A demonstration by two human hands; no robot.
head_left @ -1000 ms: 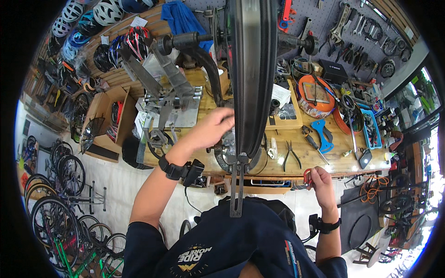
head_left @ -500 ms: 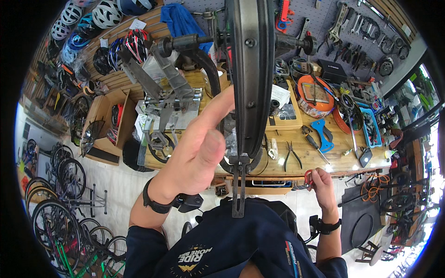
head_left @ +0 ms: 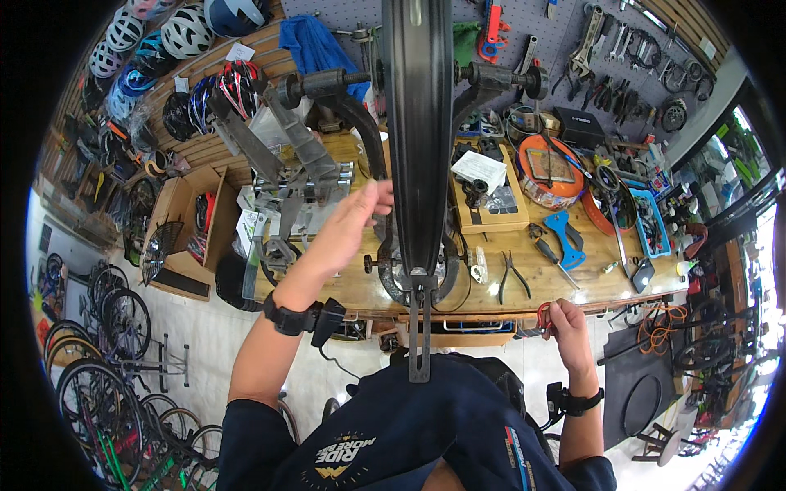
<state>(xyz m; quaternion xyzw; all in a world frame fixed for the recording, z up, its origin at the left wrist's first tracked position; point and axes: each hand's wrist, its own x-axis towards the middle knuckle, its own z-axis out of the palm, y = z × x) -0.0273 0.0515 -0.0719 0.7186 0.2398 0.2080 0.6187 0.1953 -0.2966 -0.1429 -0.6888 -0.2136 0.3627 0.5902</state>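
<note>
A black bicycle wheel rim (head_left: 418,147) stands upright in a dark metal truing stand (head_left: 365,123), edge toward me. Below the rim, a slotted metal bar (head_left: 420,348) of the stand points toward my chest. My left hand (head_left: 350,227) is just left of the rim with its fingers stretched toward it, holding nothing. Whether the fingertips touch the wheel I cannot tell. At the bench's front edge on the right, my right hand (head_left: 569,331) pinches a small red spoke wrench (head_left: 544,316), partly hidden by the fingers.
On the wooden bench (head_left: 491,290) lie pliers (head_left: 514,277), a screwdriver (head_left: 557,257) and a blue tool (head_left: 565,239). Behind them are a cardboard tray (head_left: 501,217) and an orange round tin (head_left: 550,180). Metal brackets (head_left: 295,155) stand left of the wheel.
My left hand has moved down and away from me, from beside the rim's upper part. The rim has turned and now looks straighter; its spoke holes no longer show. My right hand stays put.
</note>
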